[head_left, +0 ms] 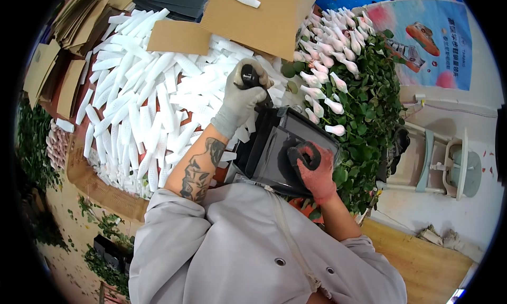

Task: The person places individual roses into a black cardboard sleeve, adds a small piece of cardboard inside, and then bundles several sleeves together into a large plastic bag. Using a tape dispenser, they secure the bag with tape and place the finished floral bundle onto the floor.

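My left hand [242, 95], in a light grey glove, is closed around a black handle [250, 76] at the upper left corner of a black box-like device [272, 148]. My right hand [316, 173], in a red glove, curls around a dark rounded part [307, 155] at the device's right side. What that part joins to is hidden by the fingers. Many white mesh sleeves [142, 82] lie heaped to the left of the device. Rows of pale pink flower buds in white sleeves [334, 106], with green leaves, lie to its right.
Brown cardboard sheets [248, 19] and dark sheets [169, 2] lie behind the sleeves. Folded cardboard [79, 21] is stacked at the far left. A blue printed poster [430, 42] and a white chair-like frame [441, 164] are at the right.
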Demonstrator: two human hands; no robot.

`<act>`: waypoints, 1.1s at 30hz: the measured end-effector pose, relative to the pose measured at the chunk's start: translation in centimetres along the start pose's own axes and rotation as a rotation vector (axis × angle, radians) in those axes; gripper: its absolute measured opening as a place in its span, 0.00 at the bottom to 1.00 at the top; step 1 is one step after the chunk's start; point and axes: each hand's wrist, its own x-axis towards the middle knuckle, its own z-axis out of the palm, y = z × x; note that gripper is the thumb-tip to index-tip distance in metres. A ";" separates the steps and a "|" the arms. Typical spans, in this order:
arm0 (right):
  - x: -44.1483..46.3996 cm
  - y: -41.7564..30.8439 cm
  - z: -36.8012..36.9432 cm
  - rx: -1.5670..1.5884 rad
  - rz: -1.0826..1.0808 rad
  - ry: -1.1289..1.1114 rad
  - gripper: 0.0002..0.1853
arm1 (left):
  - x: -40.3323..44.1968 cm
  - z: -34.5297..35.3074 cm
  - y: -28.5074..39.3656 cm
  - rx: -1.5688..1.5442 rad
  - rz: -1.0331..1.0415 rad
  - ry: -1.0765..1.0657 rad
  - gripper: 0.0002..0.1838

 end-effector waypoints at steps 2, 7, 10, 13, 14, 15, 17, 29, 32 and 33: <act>0.3 0.3 0.1 0.055 0.060 -0.017 0.30 | 0.2 0.3 1.0 -0.027 -0.170 0.125 0.32; -0.7 1.8 1.0 0.211 0.156 0.009 0.30 | -1.7 1.4 5.8 0.035 0.123 0.137 0.40; -1.0 2.4 1.1 0.232 0.126 0.039 0.30 | -7.2 3.1 10.8 0.065 0.015 0.163 0.42; -0.7 2.4 0.8 0.238 0.151 0.000 0.30 | -12.6 4.4 10.9 -0.095 -0.027 0.229 0.44; -0.7 2.4 0.7 0.246 0.174 -0.015 0.30 | -13.7 4.5 10.4 -0.030 -0.032 0.245 0.46; -0.7 2.3 0.6 0.245 0.174 -0.027 0.30 | -14.4 5.0 9.8 -0.062 -0.019 0.299 0.47; -0.5 2.2 0.5 0.266 0.236 -0.056 0.30 | -14.8 5.0 8.4 -0.039 0.014 0.318 0.48; -0.8 2.4 1.3 0.240 0.171 0.073 0.28 | -13.9 3.2 4.9 -0.154 0.106 0.210 0.24; 0.6 0.4 0.1 0.202 0.246 -0.060 0.26 | -13.3 3.9 5.6 -0.204 -0.028 0.370 0.31; 0.8 -0.2 0.2 0.227 0.252 -0.021 0.26 | -12.9 3.7 5.8 -0.238 -0.087 0.367 0.36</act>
